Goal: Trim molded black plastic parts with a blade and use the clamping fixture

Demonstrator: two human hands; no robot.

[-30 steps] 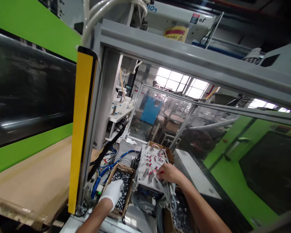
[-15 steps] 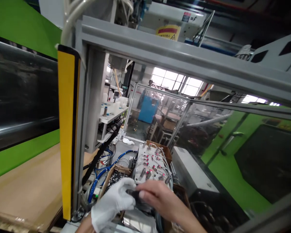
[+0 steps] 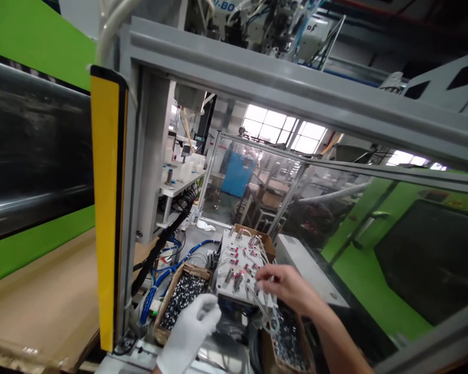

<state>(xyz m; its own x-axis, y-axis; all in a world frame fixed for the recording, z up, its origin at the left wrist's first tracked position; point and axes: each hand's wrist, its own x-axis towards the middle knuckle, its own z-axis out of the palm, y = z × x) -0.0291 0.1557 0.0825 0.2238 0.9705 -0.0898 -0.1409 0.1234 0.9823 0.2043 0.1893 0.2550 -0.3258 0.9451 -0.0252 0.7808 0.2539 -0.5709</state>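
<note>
My left hand (image 3: pixel 191 330), in a white glove, is at the lower middle with its fingers curled in. Whatever it may hold is hidden. My bare right hand (image 3: pixel 286 288) reaches over the right edge of a pale fixture plate (image 3: pixel 226 285), its fingers bent near the plate's pins and tubes. Nothing between those fingertips can be made out. Metal pins and small red lights stand in rows on the plate. Left of it, a cardboard box (image 3: pixel 161 319) holds many small dark, shiny parts. Another box (image 3: pixel 308 345) of similar parts lies below my right forearm.
A grey metal frame (image 3: pixel 257 72) with a yellow-faced post (image 3: pixel 108 208) surrounds the opening. Blue hoses (image 3: pixel 150 301) run along the left. A grey housing (image 3: pixel 308 267) and a green machine (image 3: pixel 393 280) stand at the right. A brown board (image 3: pixel 42 296) lies at the left.
My hands were together around a dark object in front of the plate. They have parted: the right moved right and up over the plate, the left slightly down. Both boxes show more.
</note>
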